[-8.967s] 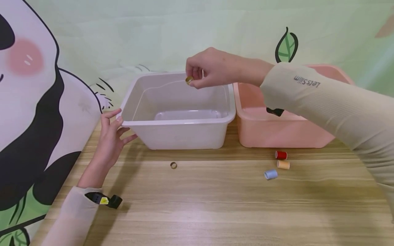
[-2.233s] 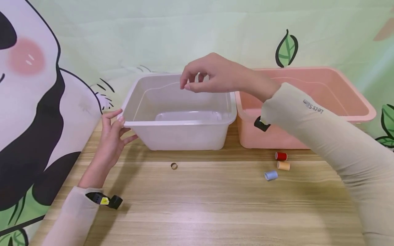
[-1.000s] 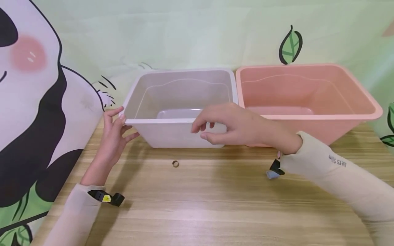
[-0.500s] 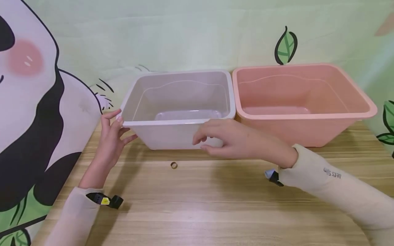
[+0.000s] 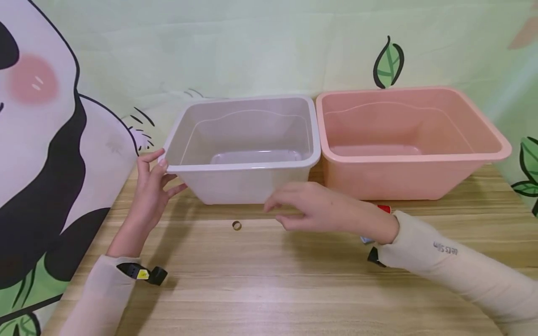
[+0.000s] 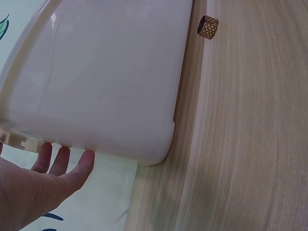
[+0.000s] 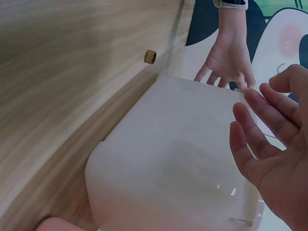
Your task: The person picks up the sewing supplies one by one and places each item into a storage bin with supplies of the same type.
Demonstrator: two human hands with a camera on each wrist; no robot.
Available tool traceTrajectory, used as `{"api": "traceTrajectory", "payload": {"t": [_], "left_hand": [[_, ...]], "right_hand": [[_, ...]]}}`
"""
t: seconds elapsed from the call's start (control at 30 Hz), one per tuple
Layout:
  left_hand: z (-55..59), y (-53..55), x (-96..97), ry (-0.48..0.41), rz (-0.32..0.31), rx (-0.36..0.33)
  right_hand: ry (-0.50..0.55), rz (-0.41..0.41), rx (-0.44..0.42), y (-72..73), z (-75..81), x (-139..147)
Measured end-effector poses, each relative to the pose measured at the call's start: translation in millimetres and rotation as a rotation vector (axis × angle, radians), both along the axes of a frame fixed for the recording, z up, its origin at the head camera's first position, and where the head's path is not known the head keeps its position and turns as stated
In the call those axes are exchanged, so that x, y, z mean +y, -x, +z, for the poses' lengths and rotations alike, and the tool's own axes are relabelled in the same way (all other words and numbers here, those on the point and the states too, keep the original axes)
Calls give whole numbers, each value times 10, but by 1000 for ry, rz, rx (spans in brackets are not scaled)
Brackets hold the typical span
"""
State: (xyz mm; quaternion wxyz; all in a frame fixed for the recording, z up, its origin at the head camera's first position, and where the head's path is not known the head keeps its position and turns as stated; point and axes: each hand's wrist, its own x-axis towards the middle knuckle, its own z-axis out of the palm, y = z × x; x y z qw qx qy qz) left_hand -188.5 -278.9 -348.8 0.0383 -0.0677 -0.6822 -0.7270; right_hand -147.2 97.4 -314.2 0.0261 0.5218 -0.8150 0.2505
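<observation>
My left hand [image 5: 153,189] holds the left front corner of the light grey plastic basin [image 5: 248,184]; its thumb and index finger are at the rim, the other fingers lower, against the side. My right hand [image 5: 308,205] hovers before this basin's right front, fingers loosely bent and spread, nothing between them. To its left a small brass-coloured bushing [image 5: 237,226] lies on the table; the left wrist view shows rows of dots on the bushing [image 6: 208,27]. The inside of the basin shows only its bare floor and walls from here.
A pink basin [image 5: 403,182] stands close beside the grey one on the right. Behind my right wrist, a red spool [image 5: 384,208] and a light blue spool [image 5: 366,240] are partly covered; the yellow-orange one is hidden. A printed cloth [image 5: 269,51] hangs behind the wooden table [image 5: 252,289].
Nine seconds ago my right hand pinched another bushing above the grey basin; by 2.2 seconds ago it was gone from those fingers. The right hand has since come down towards the table. My left hand stays put.
</observation>
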Motion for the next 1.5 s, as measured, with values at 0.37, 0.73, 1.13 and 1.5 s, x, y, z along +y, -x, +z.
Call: {"api": "traceTrajectory", "payload": {"t": [0.37, 0.73, 1.13, 1.5], "left_hand": [[-2, 8, -1, 12, 10, -2], [-11, 7, 12, -3, -3, 6], [-20, -4, -1, -14, -10, 8], [-24, -2, -1, -2, -10, 11]], "right_hand": [[-28, -8, -75, 29, -151, -32], [9, 18, -148, 103, -295, -108], [-20, 27, -217, 147, -415, -236], [-11, 34, -235, 168, -437, -300]]}}
